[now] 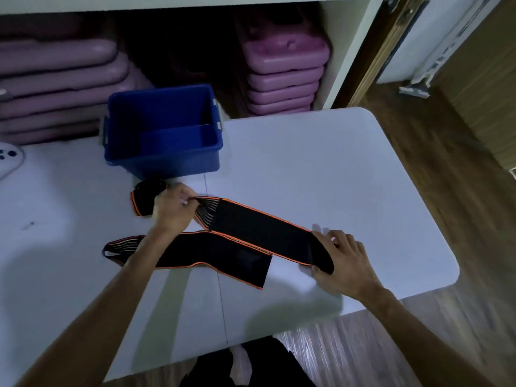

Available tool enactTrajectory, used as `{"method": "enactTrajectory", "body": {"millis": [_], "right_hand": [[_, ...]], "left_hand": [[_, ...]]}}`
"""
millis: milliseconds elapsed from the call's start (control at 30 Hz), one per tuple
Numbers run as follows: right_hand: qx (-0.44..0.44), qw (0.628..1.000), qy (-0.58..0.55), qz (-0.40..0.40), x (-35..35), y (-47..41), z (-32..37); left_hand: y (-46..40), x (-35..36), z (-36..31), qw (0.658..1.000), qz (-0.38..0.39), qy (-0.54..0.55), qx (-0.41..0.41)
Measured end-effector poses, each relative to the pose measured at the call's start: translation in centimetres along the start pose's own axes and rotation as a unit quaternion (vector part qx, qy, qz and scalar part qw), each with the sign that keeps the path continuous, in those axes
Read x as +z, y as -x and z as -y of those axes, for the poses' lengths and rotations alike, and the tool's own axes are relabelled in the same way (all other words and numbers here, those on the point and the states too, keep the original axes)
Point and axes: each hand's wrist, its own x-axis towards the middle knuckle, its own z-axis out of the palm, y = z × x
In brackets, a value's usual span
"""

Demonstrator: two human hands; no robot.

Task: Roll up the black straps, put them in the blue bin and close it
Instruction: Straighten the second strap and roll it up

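- Left grip (173, 209): pinches the striped end of the upper strap (262, 233).
- Right grip (342, 263): holds its other end.
- Bin (163, 157): open, on the bench (335, 169).

On the table (335, 163), the bin (163, 129) stands at the far edge, with a rolled strap (143, 201) just before it. Two flat straps, one (259, 233) behind the other (212, 254), lie nearer the front edge.

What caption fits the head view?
Both hands stretch a black strap flat before the open blue bin.
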Motion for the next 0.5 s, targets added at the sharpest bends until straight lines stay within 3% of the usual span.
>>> {"method": "enactTrajectory", "body": {"millis": [133,267,500], "right_hand": [[-0.087,0.994,0.027,0.066,0.9,-1.2,2.4],[-0.103,0.990,0.022,0.094,0.9,-1.9,3.2],[-0.187,0.975,-0.026,0.114,0.5,-3.2,5.0]], "left_hand": [[2.0,-5.5,6.2,0.996,0.005,0.016,-0.085],[3.9,-7.7,10.2,0.992,0.040,-0.028,-0.115],[5.5,-7.9,13.1,0.977,-0.098,-0.147,-0.123]]}}
